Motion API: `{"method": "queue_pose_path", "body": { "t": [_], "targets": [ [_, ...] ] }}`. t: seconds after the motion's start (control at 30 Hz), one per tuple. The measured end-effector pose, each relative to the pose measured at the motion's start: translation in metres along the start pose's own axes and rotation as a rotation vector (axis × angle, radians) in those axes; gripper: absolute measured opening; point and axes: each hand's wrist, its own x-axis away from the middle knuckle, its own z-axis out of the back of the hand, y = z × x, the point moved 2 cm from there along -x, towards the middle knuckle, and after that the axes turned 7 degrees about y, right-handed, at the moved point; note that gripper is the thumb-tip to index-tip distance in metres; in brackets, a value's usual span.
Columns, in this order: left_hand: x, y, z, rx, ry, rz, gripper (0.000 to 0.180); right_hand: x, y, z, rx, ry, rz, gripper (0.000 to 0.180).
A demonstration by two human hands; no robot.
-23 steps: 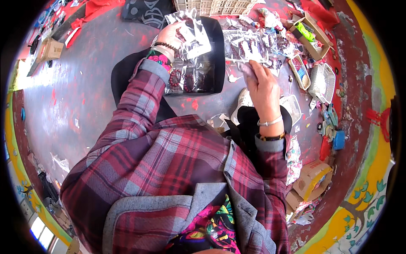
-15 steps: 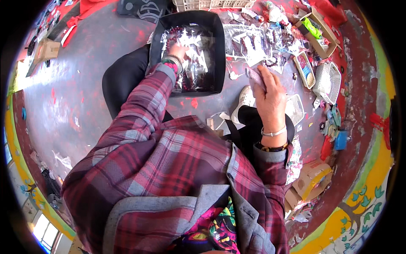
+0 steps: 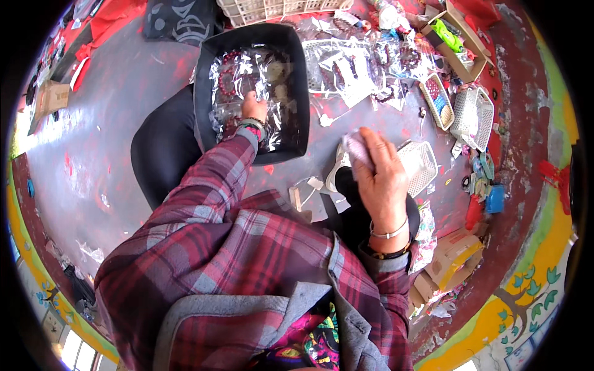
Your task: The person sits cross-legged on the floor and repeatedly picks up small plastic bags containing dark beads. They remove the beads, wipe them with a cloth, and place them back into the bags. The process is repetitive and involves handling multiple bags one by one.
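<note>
A black open box (image 3: pixel 298 133) stands in front of me, with clear plastic packets of dark red bead strings (image 3: pixel 230 68) lying in it. Inside this box is my left hand (image 3: pixel 253 108), over the shiny packets. Its fingers look curled closed, but whatever lies between them is too small to make out. My right hand (image 3: pixel 385 179) is raised to the right of the box, closed around a pale lilac folded cloth (image 3: pixel 357 148). Part of the cloth is hidden behind the fingers.
Right of the box, more packets cover a white tray (image 3: pixel 315 69). Farther right are white plastic baskets (image 3: pixel 473 117), a shallow bead basket (image 3: pixel 437 102) and a cardboard box (image 3: pixel 467 46). A beige crate (image 3: pixel 272 7) sits behind. My knee (image 3: pixel 164 133) flanks the black box.
My left hand has moved nearer to me and rightward within the box. The right hand has come lower and closer with the cloth. The whole view has shifted slightly.
</note>
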Motion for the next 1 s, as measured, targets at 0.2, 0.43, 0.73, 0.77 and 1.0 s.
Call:
{"method": "queue_pose_path", "body": {
  "t": [0.2,0.43,0.73,0.77,1.0],
  "targets": [
    [0.012,0.188,0.019,0.192,0.098,-0.623,0.016,0.017,-0.016,-0.006,-0.103,-0.225,0.099,0.041],
    [0.043,0.260,-0.097,0.098,-0.367,-0.541,0.022,0.019,-0.011,0.009,-0.048,-0.297,0.156,0.046],
    [0.030,0.255,-0.218,0.325,-0.384,-0.066,0.033,0.023,0.015,0.032,-0.094,-0.237,0.056,0.057],
    [0.035,0.262,-0.224,0.331,-0.496,-0.094,0.037,0.026,0.020,0.032,-0.091,-0.226,0.051,0.058],
    [-0.011,0.251,-0.289,-0.111,-0.566,-0.329,0.030,0.023,0.028,0.046,-0.163,-0.301,0.007,0.061]
  ]
}}
